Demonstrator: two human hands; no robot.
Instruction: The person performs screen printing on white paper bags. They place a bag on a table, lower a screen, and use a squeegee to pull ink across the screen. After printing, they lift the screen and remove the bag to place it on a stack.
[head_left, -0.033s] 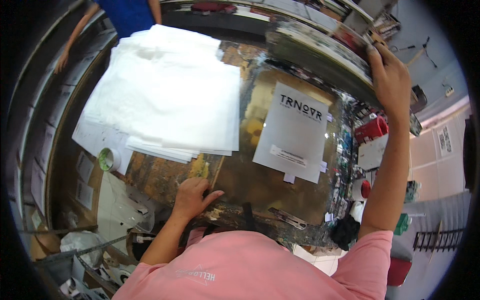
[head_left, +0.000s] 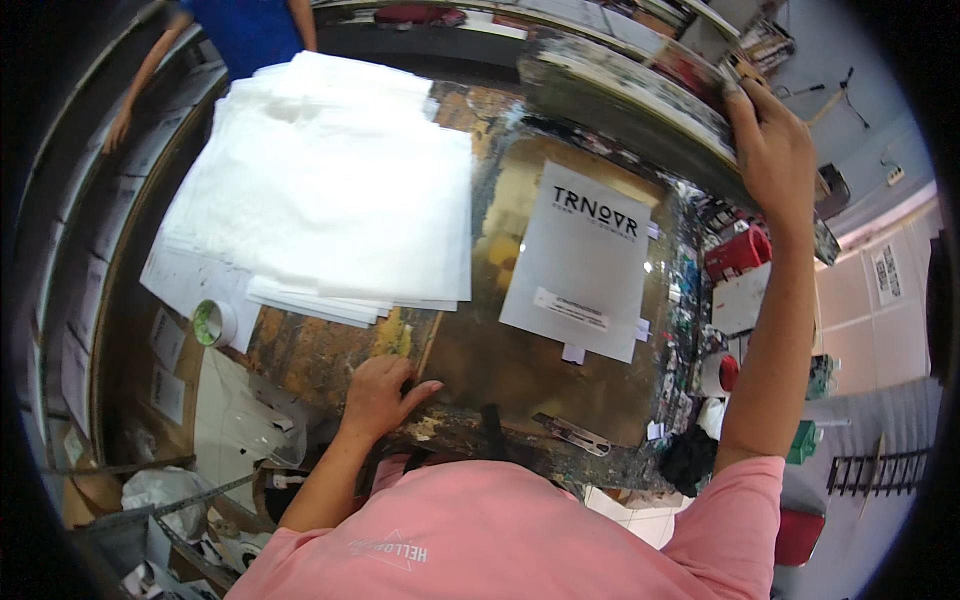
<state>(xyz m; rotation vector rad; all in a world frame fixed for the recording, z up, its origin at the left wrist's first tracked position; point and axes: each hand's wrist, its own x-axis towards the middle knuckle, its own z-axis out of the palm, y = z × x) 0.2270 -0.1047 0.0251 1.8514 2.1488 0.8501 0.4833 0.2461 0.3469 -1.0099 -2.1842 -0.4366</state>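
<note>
Beyond the desk's (head_left: 310,348) far edge, a co-worker (head_left: 247,38) is cut off above; the sheet's (head_left: 580,262) smallest print blurs.

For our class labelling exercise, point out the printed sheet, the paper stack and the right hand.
Printed sheet (head_left: 578,264), head view: its blank middle.
Paper stack (head_left: 325,190), head view: top sheet's middle.
Right hand (head_left: 775,148), head view: its back.

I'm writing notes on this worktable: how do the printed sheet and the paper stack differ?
The printed sheet bears black lettering; the paper stack shows none on its bright top. The printed sheet covers less area than the paper stack. The printed sheet has straight edges, while the paper stack is unevenly layered. Both are pale and lie on the worktable.
</note>
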